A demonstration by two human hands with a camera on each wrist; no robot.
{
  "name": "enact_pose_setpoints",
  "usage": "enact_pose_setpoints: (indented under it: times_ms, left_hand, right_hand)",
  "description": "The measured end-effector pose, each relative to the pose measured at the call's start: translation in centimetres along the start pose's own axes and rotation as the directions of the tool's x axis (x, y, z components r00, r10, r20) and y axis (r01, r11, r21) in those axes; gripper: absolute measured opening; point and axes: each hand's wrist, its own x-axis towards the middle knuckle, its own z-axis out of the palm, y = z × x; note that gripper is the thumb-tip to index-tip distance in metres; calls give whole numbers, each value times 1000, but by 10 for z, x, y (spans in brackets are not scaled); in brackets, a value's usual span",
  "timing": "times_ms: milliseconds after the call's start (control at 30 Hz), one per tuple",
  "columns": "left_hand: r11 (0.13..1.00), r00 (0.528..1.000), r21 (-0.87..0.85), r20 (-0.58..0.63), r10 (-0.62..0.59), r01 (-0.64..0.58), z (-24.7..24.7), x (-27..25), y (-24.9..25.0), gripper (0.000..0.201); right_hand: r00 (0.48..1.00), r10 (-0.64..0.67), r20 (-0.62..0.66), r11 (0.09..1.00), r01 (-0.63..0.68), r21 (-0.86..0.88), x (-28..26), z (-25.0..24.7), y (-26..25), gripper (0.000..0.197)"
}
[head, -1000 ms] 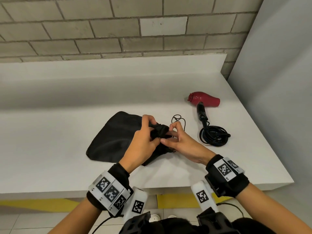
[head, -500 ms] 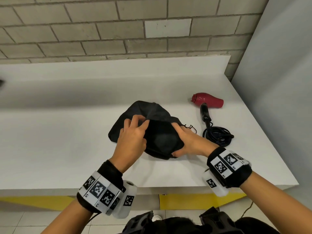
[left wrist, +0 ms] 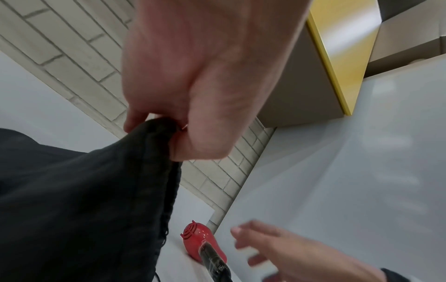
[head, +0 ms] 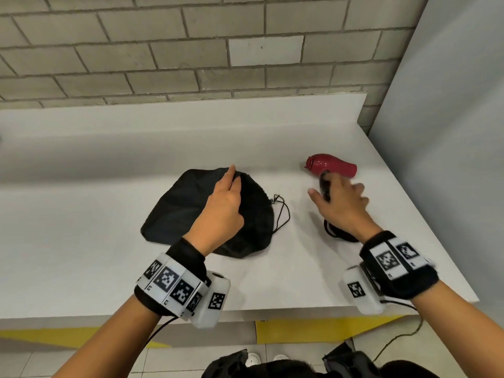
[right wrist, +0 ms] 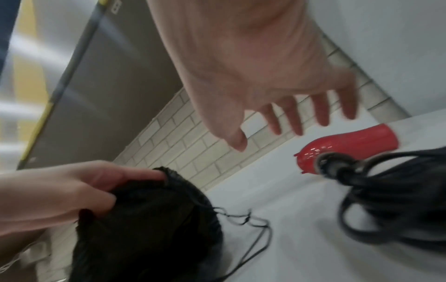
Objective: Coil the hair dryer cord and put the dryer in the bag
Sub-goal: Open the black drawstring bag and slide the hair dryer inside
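Note:
A black drawstring bag (head: 177, 208) lies on the white counter (head: 81, 241), its mouth toward the right. My left hand (head: 226, 197) pinches the rim of the bag (left wrist: 156, 126) and holds it up. A red hair dryer (head: 331, 167) lies on the counter to the right, its black handle (head: 324, 186) pointing toward me. Its black cord (right wrist: 391, 206) sits in a coil near the handle's end. My right hand (head: 338, 197) hovers over the handle with fingers spread (right wrist: 294, 118), holding nothing.
The bag's thin drawstring (head: 282, 211) trails on the counter between the bag and the dryer. A brick wall (head: 191, 50) runs behind the counter. A grey panel (head: 450, 132) closes off the right side, close to the dryer.
My right hand has let go of the bag and moved right over the dryer's handle. The left hand keeps hold of the bag's rim.

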Motion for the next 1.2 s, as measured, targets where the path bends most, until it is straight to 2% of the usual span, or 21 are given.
enact_pose_setpoints:
  times_ms: [33,100,167,233,367,500,567,667,800,933,1033,1133,1200]
  left_hand:
    - [1000,1000,-8,8,-6,6,1,1,1,71]
    - [999,1000,-24,23,-21,21,4,4,3,72]
    - [999,999,-32,35,-36,37,8,6,5,72]
    - [998,998,-39,44,-42,44,12,6,6,72]
    - [998,998,-41,33,-52,54,17,4,5,71]
    - [997,997,-26,26,-78,79,19,4,2,70]
    - [996,996,-20,21,-82,83,19,4,1,70]
    - [996,996,-14,24,-89,89,19,6,2,70]
    - [996,995,-9,34,-90,91,19,11,6,69]
    - [997,996,-24,51,-73,74,16,15,8,71]
    - [999,998,-24,51,-32,33,12,17,6,71]
    - [999,997,23,64,31,-32,9,18,2,71]
    - [994,992,73,101,75,-82,9,19,1,75]
  right_hand:
    - [987,146,61,986,-140,-92,-4,-1,8,70]
    - [928,325,181,941,-299,-156,-5,2,15,91]
    - [903,374,212,917,-326,-229,4,14,15,97]
    - [903,384,192,903,-323,-283,16,24,11,97]
    - [909,407,89,874,-360,-326,37,35,10,84]
    - [967,252,-44,840,-241,-485,37,39,27,57]
    - [974,223,-41,812,-209,-545,37,34,44,56]
    - [965,253,-62,834,-250,-492,36,27,63,58]
    - [979,176,-102,846,-204,-493,41,27,72,59]
    - [994,100,-38,902,-107,-417,50,15,81,51]
    - [1000,8,8,910,-4,-415,52,-3,91,47]
    - [988,-140,65,923,154,-354,44,-29,95,44]
    - [946,-293,139,911,321,-261,30,-48,91,45]
